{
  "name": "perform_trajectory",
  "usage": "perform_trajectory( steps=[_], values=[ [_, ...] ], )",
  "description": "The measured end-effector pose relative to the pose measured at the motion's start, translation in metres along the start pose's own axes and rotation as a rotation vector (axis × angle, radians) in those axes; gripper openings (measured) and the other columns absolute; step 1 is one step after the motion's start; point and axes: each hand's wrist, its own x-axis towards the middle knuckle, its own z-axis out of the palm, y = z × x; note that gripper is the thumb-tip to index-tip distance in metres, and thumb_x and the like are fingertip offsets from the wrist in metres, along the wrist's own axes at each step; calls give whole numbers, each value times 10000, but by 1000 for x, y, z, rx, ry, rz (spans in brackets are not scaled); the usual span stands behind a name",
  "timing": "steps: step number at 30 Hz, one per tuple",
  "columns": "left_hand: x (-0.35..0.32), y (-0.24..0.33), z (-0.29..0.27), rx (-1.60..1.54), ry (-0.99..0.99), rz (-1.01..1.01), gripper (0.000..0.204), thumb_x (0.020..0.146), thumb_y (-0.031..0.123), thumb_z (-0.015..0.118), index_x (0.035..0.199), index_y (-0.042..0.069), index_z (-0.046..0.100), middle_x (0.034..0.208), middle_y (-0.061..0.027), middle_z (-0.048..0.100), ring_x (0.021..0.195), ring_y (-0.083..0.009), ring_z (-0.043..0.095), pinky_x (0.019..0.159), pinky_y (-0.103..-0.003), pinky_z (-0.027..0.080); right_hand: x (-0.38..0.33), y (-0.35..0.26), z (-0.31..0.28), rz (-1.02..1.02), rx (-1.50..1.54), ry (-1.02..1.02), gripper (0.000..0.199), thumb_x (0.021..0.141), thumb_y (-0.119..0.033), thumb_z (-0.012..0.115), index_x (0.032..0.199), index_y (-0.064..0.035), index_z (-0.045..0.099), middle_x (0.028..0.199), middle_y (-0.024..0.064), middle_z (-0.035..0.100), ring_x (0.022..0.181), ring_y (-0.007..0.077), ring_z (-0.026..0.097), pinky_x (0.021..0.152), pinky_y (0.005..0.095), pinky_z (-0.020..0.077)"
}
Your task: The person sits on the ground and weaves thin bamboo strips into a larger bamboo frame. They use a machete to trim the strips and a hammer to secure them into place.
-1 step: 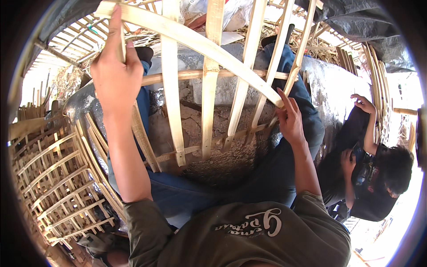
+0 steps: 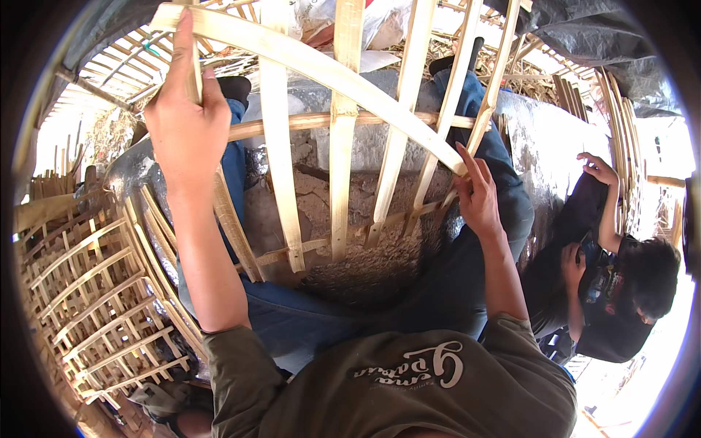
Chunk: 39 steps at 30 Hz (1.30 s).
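A pale, flat bamboo strip (image 2: 314,63) lies slantwise across a bamboo slat frame (image 2: 340,171), from upper left down to the right. My left hand (image 2: 188,135) is closed around the frame's leftmost slat, its index finger stretched up against the strip's upper end. At the strip's lower end, my right hand (image 2: 478,198) has its fingers pressed together on the strip beside the rightmost slat. The frame's upright slats fan out toward the far side, joined by a middle crosspiece (image 2: 307,123) and a lower one. It leans over my legs.
Stacked woven bamboo panels (image 2: 109,306) stand at the left. A seated person (image 2: 613,285) in dark clothes is at the right. Beyond the frame lies a grey concrete slab (image 2: 540,139), with dark plastic sheeting (image 2: 584,44) hanging at the upper right.
My left hand has shifted slightly left, and the strip's upper end and the frame's upper part moved with it. My right hand keeps nearly the same place.
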Motion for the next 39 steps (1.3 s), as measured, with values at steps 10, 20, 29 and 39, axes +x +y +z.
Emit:
perform_trajectory(
  steps=[10, 20, 29, 39],
  values=[
    [1, -6, 15, -74, -82, -115, 695, 946, 16, 622, 1557, 299, 451, 947, -127, 783, 517, -81, 470, 565, -312, 494, -6, 3, 2, -25, -53, 64, 591, 942, 16, 629, 1506, -108, 502, 969, 129, 567, 766, 246, 584, 739, 366, 499],
    [1, -30, 79, -180, -157, -62, 738, 921, -17, 617, 1572, 270, 420, 1256, -169, 718, 679, -159, 670, 722, -360, 555, -14, 12, 0, 62, -18, 56, 558, 958, -39, 635, 1494, -132, 509, 931, 153, 552, 828, 333, 573, 804, 443, 498],
    [-40, -64, 115, -134, -203, -49, 751, 889, -19, 617, 1564, 243, 419, 1079, -200, 742, 580, -263, 672, 628, -398, 546, -15, 25, 6, 109, -87, -63, 503, 954, -125, 673, 1442, -136, 549, 954, 165, 599, 876, 372, 621, 827, 470, 510],
    [-59, -78, 120, -99, -311, -181, 774, 880, -21, 596, 1571, 264, 393, 1142, -209, 720, 669, -345, 716, 650, -423, 567, -16, 27, 18, 48, -197, -97, 437, 973, -182, 651, 1400, -141, 563, 983, 167, 611, 878, 389, 633, 812, 493, 510]
  ],
)
